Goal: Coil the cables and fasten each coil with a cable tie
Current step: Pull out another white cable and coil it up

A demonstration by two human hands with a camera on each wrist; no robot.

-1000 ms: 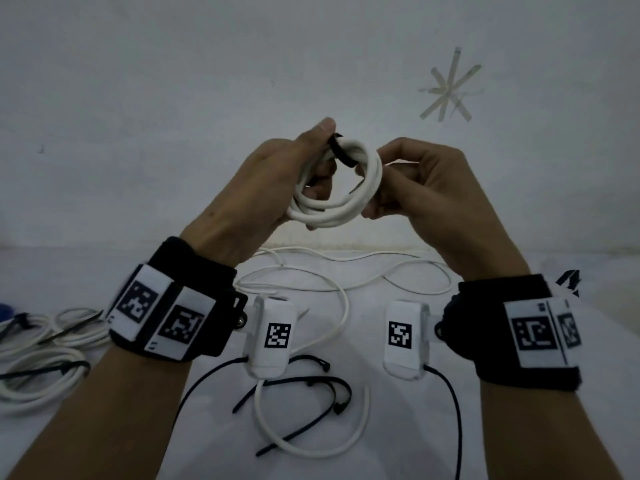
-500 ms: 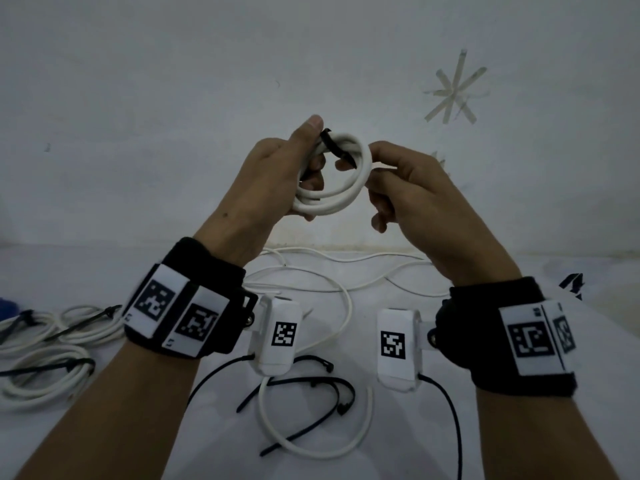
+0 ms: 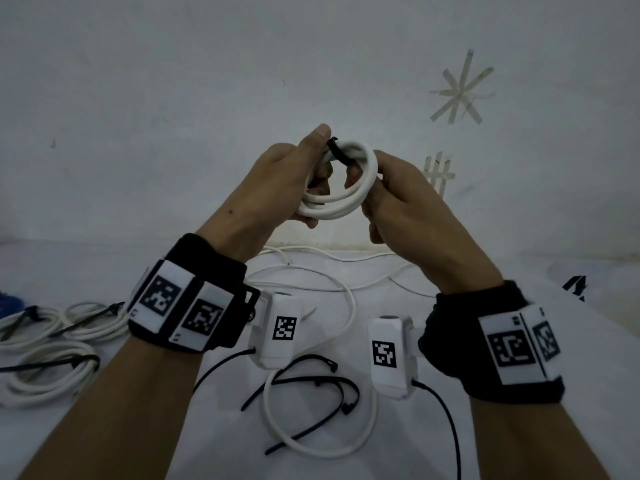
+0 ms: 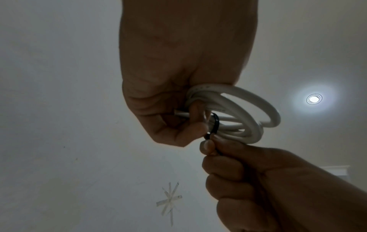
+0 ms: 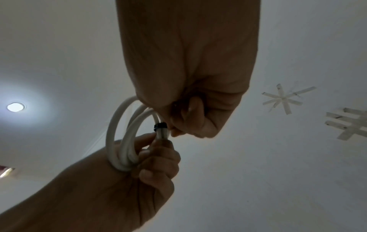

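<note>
A small white cable coil (image 3: pixel 341 199) is held up in front of the wall between both hands. My left hand (image 3: pixel 287 181) grips the coil's left side, thumb up over its top. A black cable tie (image 3: pixel 341 155) loops around the coil's top strands. My right hand (image 3: pixel 398 192) pinches the tie's tail beside the coil (image 4: pixel 252 116), as the left wrist view shows at the tie (image 4: pixel 215 124). In the right wrist view the tie (image 5: pixel 160 125) sits as a tight black band on the coil (image 5: pixel 123 141).
On the white table lie loose white cable (image 3: pixel 311 441), several loose black cable ties (image 3: pixel 332 386), and tied white coils (image 3: pixel 48 372) at the left. Tape marks (image 3: pixel 460 88) are stuck on the wall behind. A black object (image 3: pixel 576 285) sits at the right edge.
Both hands stayed raised with the coil. The coil has tilted slightly and the tie loop looks drawn closer around the strands, with the right hand shifting along the coil's right side.
</note>
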